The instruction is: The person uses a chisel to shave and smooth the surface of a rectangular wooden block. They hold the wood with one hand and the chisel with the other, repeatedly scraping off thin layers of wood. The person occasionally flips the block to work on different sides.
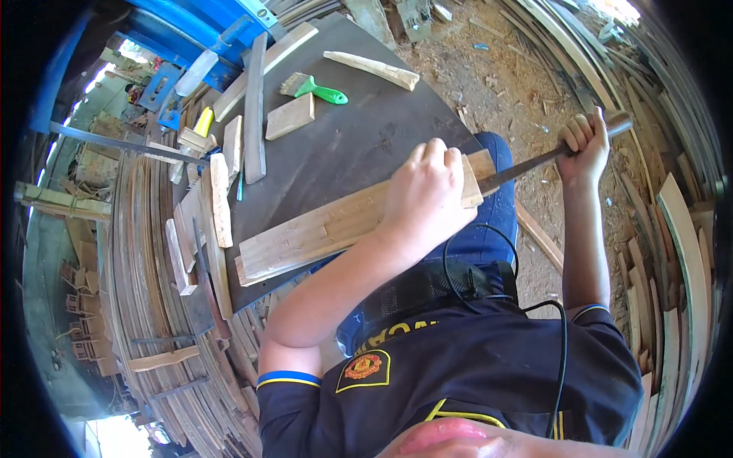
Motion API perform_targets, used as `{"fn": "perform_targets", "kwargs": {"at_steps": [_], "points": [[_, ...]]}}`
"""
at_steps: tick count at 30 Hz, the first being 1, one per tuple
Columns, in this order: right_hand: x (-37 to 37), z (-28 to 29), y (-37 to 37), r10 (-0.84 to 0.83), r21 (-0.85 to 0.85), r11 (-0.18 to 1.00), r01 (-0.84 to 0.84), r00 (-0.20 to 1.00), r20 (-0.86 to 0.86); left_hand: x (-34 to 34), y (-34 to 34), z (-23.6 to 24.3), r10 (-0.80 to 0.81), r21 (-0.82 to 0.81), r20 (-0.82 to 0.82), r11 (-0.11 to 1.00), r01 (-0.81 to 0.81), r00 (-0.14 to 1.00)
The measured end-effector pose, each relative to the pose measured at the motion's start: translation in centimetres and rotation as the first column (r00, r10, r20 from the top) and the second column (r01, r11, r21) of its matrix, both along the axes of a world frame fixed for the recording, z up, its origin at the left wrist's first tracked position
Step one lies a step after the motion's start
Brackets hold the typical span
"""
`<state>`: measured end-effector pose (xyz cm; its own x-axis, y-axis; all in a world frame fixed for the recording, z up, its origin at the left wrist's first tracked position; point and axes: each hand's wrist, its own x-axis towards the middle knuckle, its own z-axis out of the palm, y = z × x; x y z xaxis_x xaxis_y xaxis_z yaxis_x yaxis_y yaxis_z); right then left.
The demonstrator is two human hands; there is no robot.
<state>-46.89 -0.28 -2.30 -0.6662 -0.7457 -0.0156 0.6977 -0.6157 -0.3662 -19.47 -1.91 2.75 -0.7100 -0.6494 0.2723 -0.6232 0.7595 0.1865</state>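
My right hand (584,145) is closed round a long tool with a wooden handle (620,122) and a flat, dark metal blade (523,168). Whether it is a file or a chisel I cannot tell. The blade reaches left to a small pale wood block (472,183), where its tip is hidden. My left hand (429,191) is closed over this block and presses it near the right end of a long wooden board (317,227). That board lies slanted along the near edge of the dark tabletop (343,145), close to my lap.
On the tabletop lie a green-handled brush (327,93), a short wood block (290,117), a pointed wood piece (372,69) and a long grey strip (256,114). A saw-like blade (126,143) juts out at left. Stacked planks (141,259) stand left, more strips (676,252) right. A cable (563,359) hangs over my shirt.
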Motion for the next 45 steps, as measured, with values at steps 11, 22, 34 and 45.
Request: {"fn": "perform_targets", "kwargs": {"at_steps": [11, 22, 34, 45], "points": [[-0.2, 0.1, -2.3, 0.106, -0.008, 0.994, -0.106, 0.994, -0.024, 0.1, 0.1, -0.5, 0.008, 0.049, 0.0, 0.999, -0.008, 1.0], [-0.9, 0.5, -3.4, 0.214, -0.046, 0.975, -0.217, 0.976, -0.049, 0.2, -0.1, -0.5, 0.02, 0.013, -0.017, 1.0, -0.02, 1.0], [-1.0, 0.0, -3.0, 0.182, -0.064, 0.981, -0.185, 0.982, -0.05, 0.2, -0.1, -0.3, 0.012, 0.003, -0.018, 1.0, -0.012, 1.0], [-0.3, -1.1, -3.3, 0.171, -0.089, 0.982, -0.169, 0.985, 0.021, 0.3, -0.1, -0.6, 0.002, -0.046, -0.04, 0.999, -0.004, 0.999]]}}
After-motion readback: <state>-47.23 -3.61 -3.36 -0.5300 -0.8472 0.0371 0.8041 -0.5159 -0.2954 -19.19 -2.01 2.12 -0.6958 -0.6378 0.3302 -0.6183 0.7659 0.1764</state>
